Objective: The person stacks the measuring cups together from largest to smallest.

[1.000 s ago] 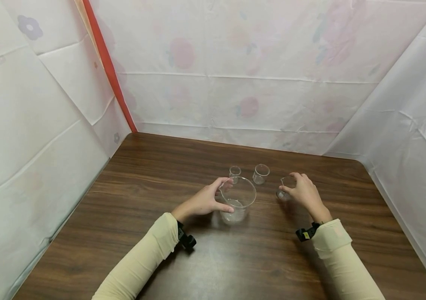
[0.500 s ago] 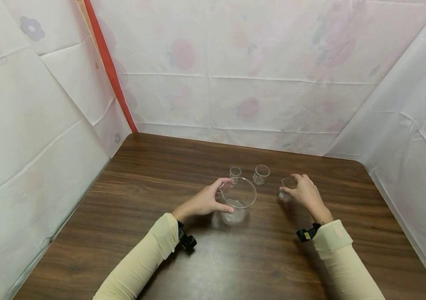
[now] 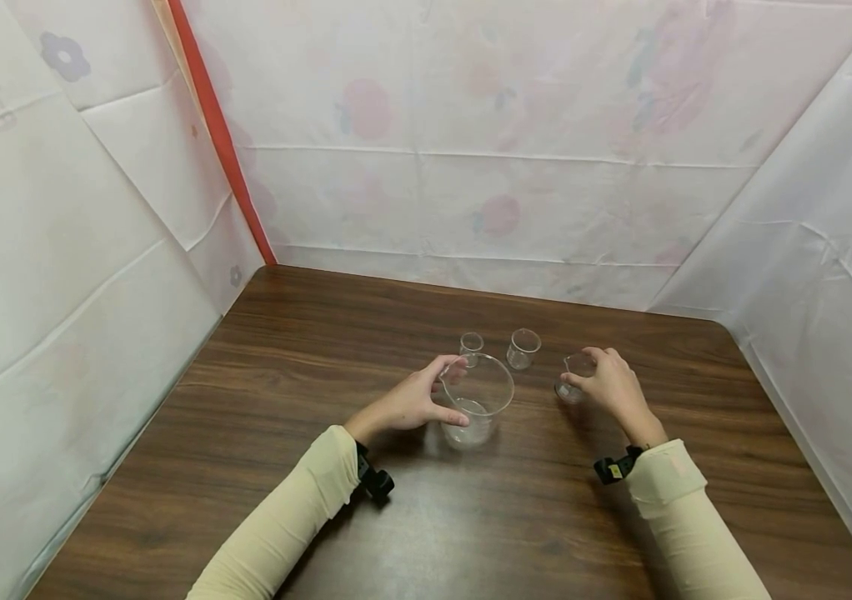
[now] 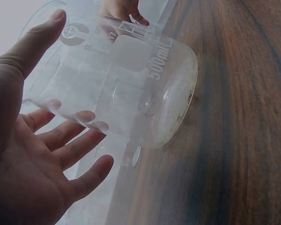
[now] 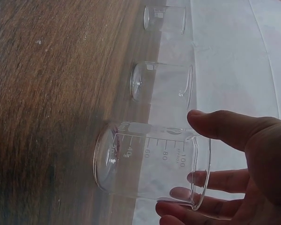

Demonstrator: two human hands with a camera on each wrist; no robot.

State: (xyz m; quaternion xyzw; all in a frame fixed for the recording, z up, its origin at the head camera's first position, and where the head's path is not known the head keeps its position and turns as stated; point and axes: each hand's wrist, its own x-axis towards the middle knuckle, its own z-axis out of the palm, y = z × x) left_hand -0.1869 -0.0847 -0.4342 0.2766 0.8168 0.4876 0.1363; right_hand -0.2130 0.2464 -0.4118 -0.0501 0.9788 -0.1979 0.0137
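A large glass beaker (image 3: 474,417) marked 500ml stands on the table, and my left hand (image 3: 417,398) grips its upper side. In the left wrist view the thumb (image 4: 35,40) lies along the glass near the rim while the fingers reach round behind it. To the right, my right hand (image 3: 609,385) holds a smaller glass beaker (image 5: 147,161) by its rim, thumb on one side and fingers on the other. This one has a scale up to 100 and stands on the wood. Both beakers look empty.
Beyond the large beaker stand two more glass beakers, a tiny one (image 3: 471,345) and a slightly bigger one (image 3: 523,348). The dark wooden table (image 3: 306,333) is enclosed by white patterned sheets (image 3: 426,200), with a red strip (image 3: 223,133) at the back left corner.
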